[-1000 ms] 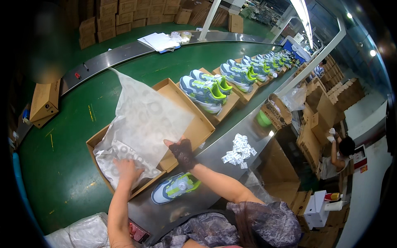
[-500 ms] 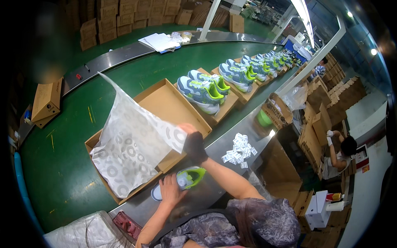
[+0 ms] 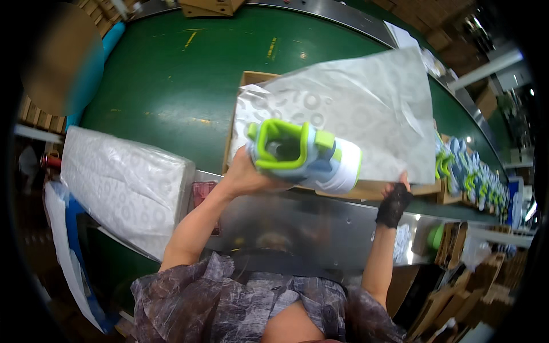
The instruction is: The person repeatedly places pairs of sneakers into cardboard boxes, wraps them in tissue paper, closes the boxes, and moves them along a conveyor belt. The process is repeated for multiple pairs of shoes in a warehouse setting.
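My left hand [image 3: 251,176] is wrapped round the side of a light-blue and white sneaker [image 3: 334,166] with a lime-green collar. The sneaker is held in the air, its opening facing up, above printed white tissue paper [image 3: 366,108]. My right hand [image 3: 396,193], in a black fingerless glove, pinches the near right edge of that paper between thumb and fingers. Beneath the sheet lies an open cardboard shoebox [image 3: 366,190], mostly covered, with only parts of its rim showing.
Plastic-wrapped tissue paper [image 3: 126,186] is stacked at left, near a dark red tray [image 3: 203,193]. White sachets [image 3: 402,241] lie on the steel ledge [image 3: 297,223]. More sneakers [image 3: 464,171] line the green conveyor [image 3: 148,108] at right. A closed carton [image 3: 211,7] stands at the far side.
My left hand has raised the sneaker from the steel ledge to above the paper. My right hand has drawn the paper's edge out to the right. The view has turned left.
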The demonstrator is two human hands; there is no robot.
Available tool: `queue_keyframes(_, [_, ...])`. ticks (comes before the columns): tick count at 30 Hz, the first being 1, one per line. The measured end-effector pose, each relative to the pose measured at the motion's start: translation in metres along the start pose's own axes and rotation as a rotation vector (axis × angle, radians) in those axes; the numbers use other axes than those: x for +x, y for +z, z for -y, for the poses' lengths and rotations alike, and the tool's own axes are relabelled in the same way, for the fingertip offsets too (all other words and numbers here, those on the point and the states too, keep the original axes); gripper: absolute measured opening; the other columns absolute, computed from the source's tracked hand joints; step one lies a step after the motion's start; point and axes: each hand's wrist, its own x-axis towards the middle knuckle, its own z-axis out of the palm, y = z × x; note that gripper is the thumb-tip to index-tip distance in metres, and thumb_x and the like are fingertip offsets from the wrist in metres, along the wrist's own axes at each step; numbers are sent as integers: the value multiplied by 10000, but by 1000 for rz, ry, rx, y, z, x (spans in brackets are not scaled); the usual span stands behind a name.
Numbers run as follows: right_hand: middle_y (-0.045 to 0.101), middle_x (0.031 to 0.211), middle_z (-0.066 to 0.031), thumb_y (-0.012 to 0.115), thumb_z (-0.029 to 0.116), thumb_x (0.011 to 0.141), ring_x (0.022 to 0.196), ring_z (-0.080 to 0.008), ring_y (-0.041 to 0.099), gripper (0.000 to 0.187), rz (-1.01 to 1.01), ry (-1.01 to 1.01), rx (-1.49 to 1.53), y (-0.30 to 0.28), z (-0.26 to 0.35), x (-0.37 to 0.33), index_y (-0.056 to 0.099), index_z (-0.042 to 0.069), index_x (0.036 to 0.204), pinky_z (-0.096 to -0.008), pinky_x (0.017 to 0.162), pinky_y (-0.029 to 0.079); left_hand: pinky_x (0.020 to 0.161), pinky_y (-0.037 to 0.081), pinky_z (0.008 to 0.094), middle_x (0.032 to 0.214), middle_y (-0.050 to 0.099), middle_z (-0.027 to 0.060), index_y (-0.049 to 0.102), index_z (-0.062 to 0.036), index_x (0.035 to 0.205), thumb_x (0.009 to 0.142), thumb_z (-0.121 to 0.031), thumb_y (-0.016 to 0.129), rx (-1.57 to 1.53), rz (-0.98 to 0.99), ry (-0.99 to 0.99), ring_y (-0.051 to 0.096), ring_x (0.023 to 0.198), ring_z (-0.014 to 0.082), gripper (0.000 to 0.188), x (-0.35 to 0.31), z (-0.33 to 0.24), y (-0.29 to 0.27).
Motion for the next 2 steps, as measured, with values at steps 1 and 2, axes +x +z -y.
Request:
queue_keyframes(1, [353,458,18,544,347,861,355,-84,303,307,34,44,-33,5,3,-5,493,67,746,-237,340,203,890,418,327,1085,536,62,452,-35,1167,439,-106,835,-168,-31,-25,510,1015,179,826,6,18,-3])
queue_keyframes(2, [363,478,16,560,317,859,367,-82,307,274,48,81,-74,4,10,-5,465,83,754,-241,341,210,890,418,327,1085,536,62,452,-35,1167,439,-106,835,-172,-51,-27,510,1015,179,826,7,17,-1])
